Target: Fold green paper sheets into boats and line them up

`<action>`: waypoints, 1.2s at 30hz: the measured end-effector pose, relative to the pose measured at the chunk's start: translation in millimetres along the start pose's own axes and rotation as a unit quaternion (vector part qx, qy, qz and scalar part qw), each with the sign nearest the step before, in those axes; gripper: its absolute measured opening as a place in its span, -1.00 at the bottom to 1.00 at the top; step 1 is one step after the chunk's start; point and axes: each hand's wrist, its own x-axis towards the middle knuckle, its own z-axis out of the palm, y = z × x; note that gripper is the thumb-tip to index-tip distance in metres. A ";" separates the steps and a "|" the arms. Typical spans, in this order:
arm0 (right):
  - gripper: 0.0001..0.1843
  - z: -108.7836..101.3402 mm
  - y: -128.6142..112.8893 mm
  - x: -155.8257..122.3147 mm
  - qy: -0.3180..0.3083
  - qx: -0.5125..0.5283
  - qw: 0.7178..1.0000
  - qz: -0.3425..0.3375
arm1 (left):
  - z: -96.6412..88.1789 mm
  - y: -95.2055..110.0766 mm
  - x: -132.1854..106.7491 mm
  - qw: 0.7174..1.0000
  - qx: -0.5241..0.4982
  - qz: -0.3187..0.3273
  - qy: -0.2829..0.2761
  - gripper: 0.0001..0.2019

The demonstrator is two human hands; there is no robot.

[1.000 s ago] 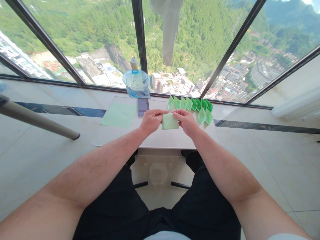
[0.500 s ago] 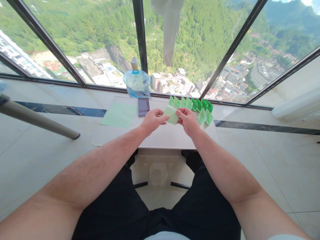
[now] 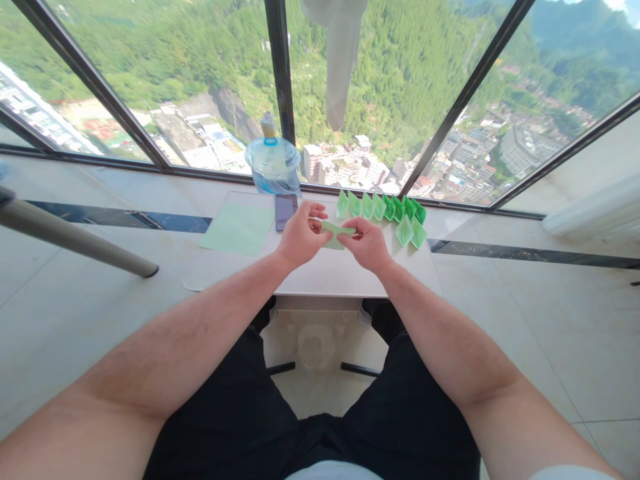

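Between both hands is a small light-green folded paper, raised above the white low table. My left hand pinches its left side, with the other fingers lifted and curled. On the right side, the thumb and fingers of my right hand close on its upper edge. Behind and to the right of my right hand stand several folded green paper boats, pale ones at the left and darker ones at the right. Two paler boats lie in front of them.
Pale-green paper sheets lie flat at the table's left. A phone rests beside them, partly behind my left hand. A clear plastic water jug stands by the window, and a grey pole slants in from the left.
The folded paper has tilted from facing me to a flatter, narrower view, with its top edge bent over. My left hand has rotated and its fingers have risen.
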 end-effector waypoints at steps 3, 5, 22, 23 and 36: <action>-0.85 -0.8 -0.7 -1.2 0.020 -0.023 0.999 -0.018 | -0.7 -1.1 2.7 1.000 -0.011 -0.023 0.004 -0.65; -0.87 -1.4 -2.6 -2.0 0.028 -0.047 0.998 -0.030 | -2.5 -0.4 3.0 1.000 0.005 -0.031 0.002 -0.77; -0.90 3.3 -15.1 -7.1 0.065 -0.071 0.985 -0.141 | -4.3 10.1 -8.9 0.980 0.165 0.115 -0.014 -0.86; -0.90 3.2 -15.4 -7.1 0.065 -0.063 0.985 -0.144 | -4.3 9.0 -8.7 0.979 0.166 0.121 -0.016 -0.85; -0.84 2.6 -12.6 -6.2 0.009 -0.004 0.998 -0.064 | -5.6 6.9 -7.9 0.976 0.179 0.111 -0.047 -0.82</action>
